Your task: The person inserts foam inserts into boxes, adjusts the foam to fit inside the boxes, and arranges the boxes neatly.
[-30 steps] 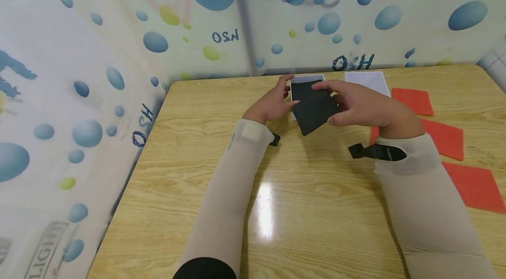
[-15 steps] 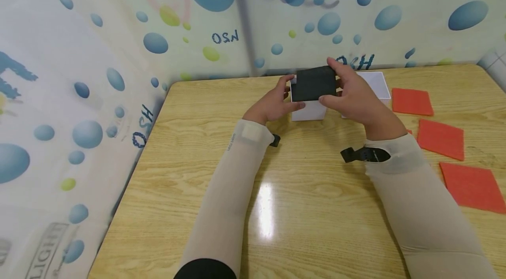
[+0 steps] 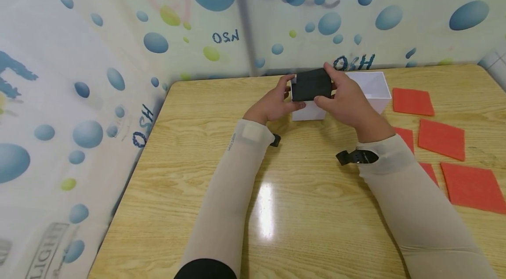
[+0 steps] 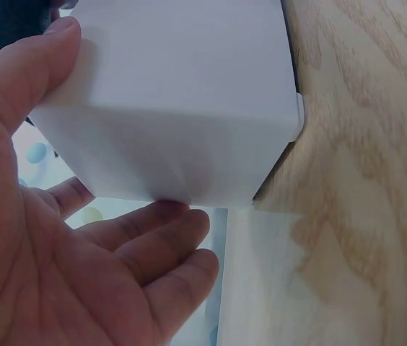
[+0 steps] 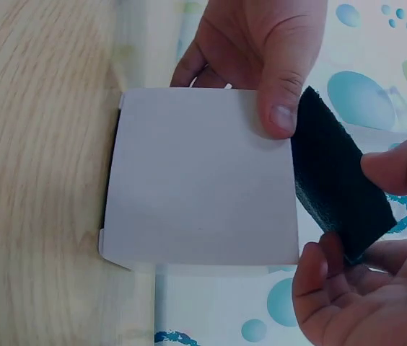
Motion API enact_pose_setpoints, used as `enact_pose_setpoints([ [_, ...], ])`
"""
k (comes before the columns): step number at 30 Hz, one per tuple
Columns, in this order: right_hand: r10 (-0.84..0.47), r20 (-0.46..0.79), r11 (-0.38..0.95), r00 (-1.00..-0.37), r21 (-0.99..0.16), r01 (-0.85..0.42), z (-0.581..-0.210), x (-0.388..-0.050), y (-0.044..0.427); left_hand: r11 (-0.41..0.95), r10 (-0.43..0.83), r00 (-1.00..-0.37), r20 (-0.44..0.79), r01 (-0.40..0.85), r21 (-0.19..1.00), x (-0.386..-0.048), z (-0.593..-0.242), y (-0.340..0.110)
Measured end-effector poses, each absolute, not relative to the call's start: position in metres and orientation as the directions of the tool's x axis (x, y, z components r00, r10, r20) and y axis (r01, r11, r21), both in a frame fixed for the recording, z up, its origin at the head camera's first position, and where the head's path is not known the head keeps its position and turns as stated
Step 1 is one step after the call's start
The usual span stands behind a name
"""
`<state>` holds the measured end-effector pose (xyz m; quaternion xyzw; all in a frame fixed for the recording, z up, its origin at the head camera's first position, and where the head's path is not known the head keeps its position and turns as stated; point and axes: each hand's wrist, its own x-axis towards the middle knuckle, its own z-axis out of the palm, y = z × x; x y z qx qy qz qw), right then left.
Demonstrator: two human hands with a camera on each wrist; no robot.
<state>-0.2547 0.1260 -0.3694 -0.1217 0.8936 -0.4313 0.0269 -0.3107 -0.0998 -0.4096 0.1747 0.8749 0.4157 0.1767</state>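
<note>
1. From where I stand, the black sheet (image 3: 311,85) is up over the mouth of the left-hand white box (image 3: 308,114), directly to the left of the right hand (image 3: 345,101)
2. That right hand has it pinched by its right end, thumb on the edge nearer the person and fingers at the opposite edge
3. The left hand (image 3: 272,102) grips the box from its left, thumb pressed on the front face up near the rim, fingers along the left side; its thumb sits just beside the sheet's left front corner
4. What matters most here, as I judge it, is the slope: seen from the right wrist, the sheet's left end dips close to the rim, while the right end stands higher, with patterned wall (image 3: 272,11) showing in the gap; whether the low end touches the rim I can't tell
5. Its longer visible side runs left to right, roughly along the box's front edge, though it looks not far off square
6. To my eye, any move of the sheet rests with the right hand, the left thumb being the closest thing to catch on
7. Another white box (image 3: 369,85) stands mouth up, just right of the first; red sheets (image 3: 442,139) lie farther right on the table (image 3: 213,182)
</note>
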Motion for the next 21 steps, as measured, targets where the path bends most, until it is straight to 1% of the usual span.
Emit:
enact_pose_setpoints([
  [6,-0.245,0.04,0.623,-0.969,-0.759,-0.189,-0.3701,-0.255,0.1225,0.585,0.453,-0.875,-0.17,0.148,0.797,-0.3115,-0.4104,-0.0998],
  [15,-0.272,0.047,0.694,-0.961,-0.682,-0.23,-0.3745,-0.2589,0.1205,0.589,0.452,-0.875,-0.174,0.146,0.795,-0.3122,-0.4111,-0.101],
  [21,-0.307,0.036,0.696,-0.951,-0.673,-0.25,-0.3791,-0.2616,0.1204,0.593,0.454,-0.875,-0.167,0.157,0.789,-0.312,-0.4109,-0.1008],
])
